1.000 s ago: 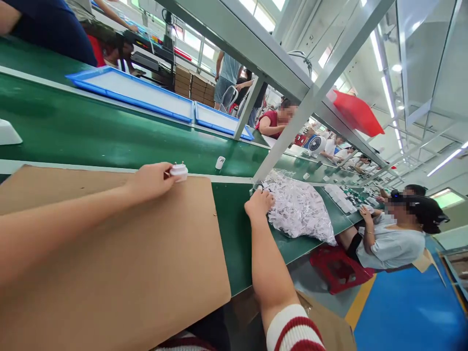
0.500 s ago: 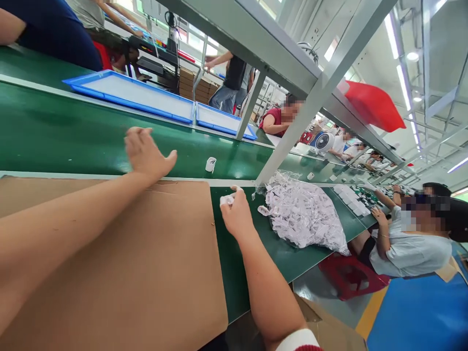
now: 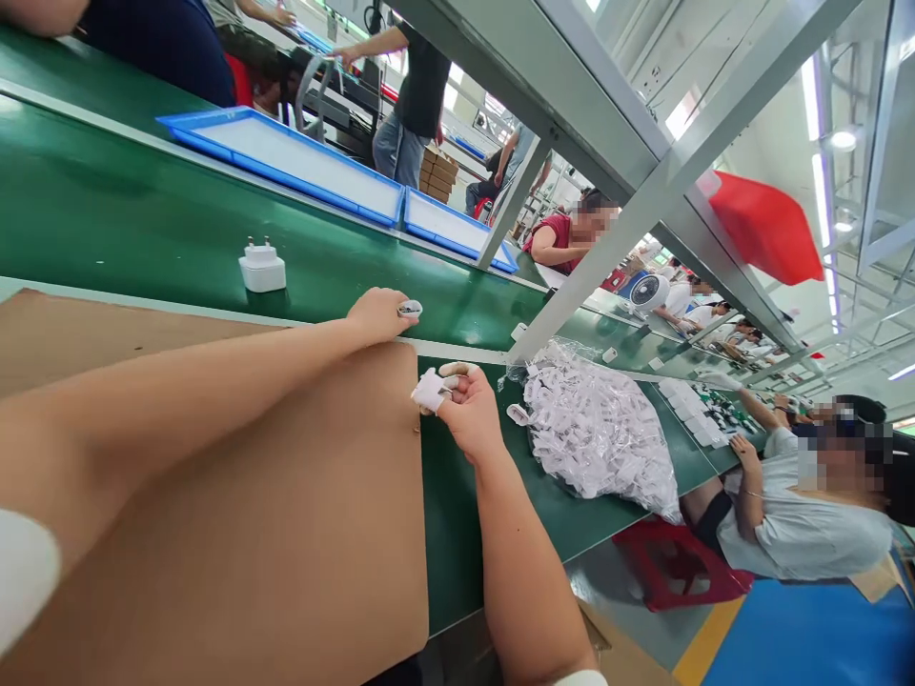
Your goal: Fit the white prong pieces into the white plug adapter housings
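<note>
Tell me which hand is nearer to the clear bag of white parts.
Right: the right hand is just left of the bag; the left hand is farther left.

I saw a white fan (image 3: 649, 292), and a red stool (image 3: 679, 564) was under a seated person (image 3: 807, 505).

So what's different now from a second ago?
The left hand has let go of the white plug, which now stands on the green surface, and grips a small white piece instead. The right hand has moved left from the bag of white parts and holds another white piece. Bag and cardboard stayed put.
</note>
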The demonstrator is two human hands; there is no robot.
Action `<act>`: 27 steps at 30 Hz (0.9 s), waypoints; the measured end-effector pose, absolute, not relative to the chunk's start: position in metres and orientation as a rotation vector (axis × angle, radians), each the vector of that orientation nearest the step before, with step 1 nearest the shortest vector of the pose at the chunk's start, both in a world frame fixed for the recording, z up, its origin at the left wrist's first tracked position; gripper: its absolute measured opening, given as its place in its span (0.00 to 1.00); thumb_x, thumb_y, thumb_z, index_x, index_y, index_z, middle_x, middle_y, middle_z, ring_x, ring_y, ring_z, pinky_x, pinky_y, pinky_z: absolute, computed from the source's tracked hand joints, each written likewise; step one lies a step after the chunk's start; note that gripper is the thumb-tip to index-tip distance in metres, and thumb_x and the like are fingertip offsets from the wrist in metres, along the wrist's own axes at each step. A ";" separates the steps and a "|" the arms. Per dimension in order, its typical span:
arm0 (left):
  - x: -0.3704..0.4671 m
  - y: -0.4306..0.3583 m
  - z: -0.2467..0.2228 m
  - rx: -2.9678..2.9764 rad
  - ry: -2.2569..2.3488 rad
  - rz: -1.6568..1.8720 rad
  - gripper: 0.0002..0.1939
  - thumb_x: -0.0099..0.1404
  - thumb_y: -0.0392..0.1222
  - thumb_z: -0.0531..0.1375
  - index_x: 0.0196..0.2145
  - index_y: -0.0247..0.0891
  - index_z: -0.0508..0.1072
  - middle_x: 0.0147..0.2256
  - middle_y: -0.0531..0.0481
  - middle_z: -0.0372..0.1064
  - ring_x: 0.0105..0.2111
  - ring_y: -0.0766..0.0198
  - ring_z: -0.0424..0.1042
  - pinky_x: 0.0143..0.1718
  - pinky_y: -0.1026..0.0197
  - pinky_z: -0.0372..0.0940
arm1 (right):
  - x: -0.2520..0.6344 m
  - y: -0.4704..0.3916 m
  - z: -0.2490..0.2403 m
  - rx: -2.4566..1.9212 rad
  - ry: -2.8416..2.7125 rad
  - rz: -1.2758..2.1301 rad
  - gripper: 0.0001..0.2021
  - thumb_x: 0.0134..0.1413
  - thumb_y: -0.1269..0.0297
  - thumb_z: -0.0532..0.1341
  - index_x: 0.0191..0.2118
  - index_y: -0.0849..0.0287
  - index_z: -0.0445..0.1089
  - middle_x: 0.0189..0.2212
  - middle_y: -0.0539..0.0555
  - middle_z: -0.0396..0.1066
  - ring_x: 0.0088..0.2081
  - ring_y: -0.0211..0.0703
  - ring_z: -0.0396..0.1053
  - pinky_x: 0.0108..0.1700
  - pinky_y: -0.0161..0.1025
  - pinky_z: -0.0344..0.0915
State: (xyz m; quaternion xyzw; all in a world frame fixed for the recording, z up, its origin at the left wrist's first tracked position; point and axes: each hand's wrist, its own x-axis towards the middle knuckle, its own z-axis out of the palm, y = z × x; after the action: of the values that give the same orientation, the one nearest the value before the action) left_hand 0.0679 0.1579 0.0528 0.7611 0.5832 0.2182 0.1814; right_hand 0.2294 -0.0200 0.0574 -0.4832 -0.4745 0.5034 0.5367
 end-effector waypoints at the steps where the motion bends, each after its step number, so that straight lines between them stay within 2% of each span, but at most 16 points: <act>1: 0.059 0.144 0.052 2.190 1.578 0.616 0.21 0.65 0.50 0.60 0.48 0.35 0.81 0.49 0.39 0.79 0.49 0.48 0.74 0.46 0.57 0.64 | 0.228 -0.021 0.059 -1.157 -1.143 1.185 0.28 0.32 0.60 0.80 0.41 0.53 0.70 0.30 0.44 0.73 0.28 0.37 0.73 0.35 0.37 0.73; 5: 0.023 0.076 0.044 2.302 1.295 0.603 0.23 0.63 0.58 0.58 0.43 0.39 0.82 0.44 0.43 0.79 0.46 0.49 0.74 0.45 0.57 0.65 | 0.223 -0.028 0.065 -1.219 -1.192 1.131 0.22 0.46 0.55 0.74 0.47 0.53 0.74 0.26 0.43 0.72 0.24 0.34 0.67 0.28 0.34 0.65; 8: 0.005 0.029 0.036 2.294 1.104 0.597 0.26 0.64 0.64 0.56 0.40 0.40 0.81 0.41 0.44 0.78 0.43 0.50 0.74 0.44 0.56 0.66 | 0.217 -0.035 0.068 -1.276 -1.247 1.160 0.15 0.50 0.54 0.70 0.42 0.54 0.74 0.24 0.44 0.72 0.22 0.33 0.62 0.25 0.33 0.59; 10: -0.001 0.009 0.030 2.213 1.052 0.637 0.28 0.62 0.66 0.59 0.46 0.41 0.80 0.44 0.44 0.78 0.44 0.50 0.74 0.45 0.56 0.68 | 0.214 -0.038 0.069 -1.282 -1.267 1.243 0.15 0.48 0.53 0.72 0.39 0.56 0.75 0.26 0.47 0.74 0.23 0.33 0.63 0.26 0.33 0.59; 12: -0.005 -0.001 0.023 2.119 1.029 0.703 0.32 0.58 0.66 0.64 0.52 0.42 0.78 0.48 0.43 0.77 0.46 0.49 0.75 0.45 0.56 0.70 | 0.210 -0.039 0.068 -1.283 -1.272 1.314 0.20 0.43 0.53 0.75 0.42 0.56 0.76 0.30 0.49 0.76 0.26 0.35 0.66 0.28 0.35 0.62; 14: -0.007 -0.004 0.017 2.077 1.006 0.766 0.31 0.58 0.65 0.65 0.52 0.41 0.77 0.47 0.43 0.76 0.45 0.50 0.74 0.43 0.56 0.70 | 0.205 -0.040 0.065 -1.306 -1.298 1.314 0.25 0.40 0.53 0.77 0.46 0.55 0.77 0.34 0.51 0.77 0.30 0.38 0.70 0.30 0.36 0.65; 17: -0.009 -0.004 0.010 2.082 0.965 0.811 0.22 0.64 0.62 0.61 0.40 0.40 0.78 0.38 0.45 0.74 0.39 0.53 0.73 0.40 0.57 0.69 | 0.196 -0.043 0.061 -1.398 -1.481 0.987 0.18 0.47 0.52 0.74 0.43 0.53 0.79 0.38 0.53 0.75 0.35 0.41 0.71 0.35 0.39 0.69; 20: -0.009 -0.001 0.004 2.058 0.934 0.820 0.20 0.65 0.61 0.60 0.33 0.40 0.76 0.34 0.46 0.71 0.36 0.55 0.71 0.36 0.58 0.66 | 0.188 -0.047 0.058 -1.428 -1.788 0.507 0.07 0.56 0.61 0.69 0.41 0.52 0.81 0.42 0.54 0.75 0.42 0.45 0.72 0.41 0.42 0.71; 23: -0.008 0.000 0.002 2.037 0.935 0.839 0.18 0.64 0.58 0.60 0.31 0.39 0.76 0.33 0.46 0.69 0.35 0.56 0.70 0.34 0.58 0.64 | 0.183 -0.047 0.057 -1.416 -2.024 0.269 0.12 0.58 0.72 0.64 0.44 0.52 0.80 0.41 0.54 0.77 0.46 0.47 0.71 0.47 0.43 0.70; 27: -0.009 -0.001 0.005 2.034 0.932 0.827 0.17 0.64 0.56 0.61 0.31 0.39 0.76 0.33 0.47 0.68 0.35 0.56 0.70 0.36 0.57 0.63 | 0.182 -0.045 0.056 -1.407 -2.162 0.101 0.12 0.59 0.74 0.64 0.46 0.54 0.80 0.38 0.54 0.75 0.42 0.48 0.68 0.45 0.43 0.68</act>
State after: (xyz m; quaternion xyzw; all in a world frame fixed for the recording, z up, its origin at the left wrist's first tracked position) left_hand -0.0094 -0.0014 0.0051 0.7926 0.3633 0.3220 0.3691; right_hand 0.1819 -0.0447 0.0562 -0.5238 -0.8048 0.0378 0.2765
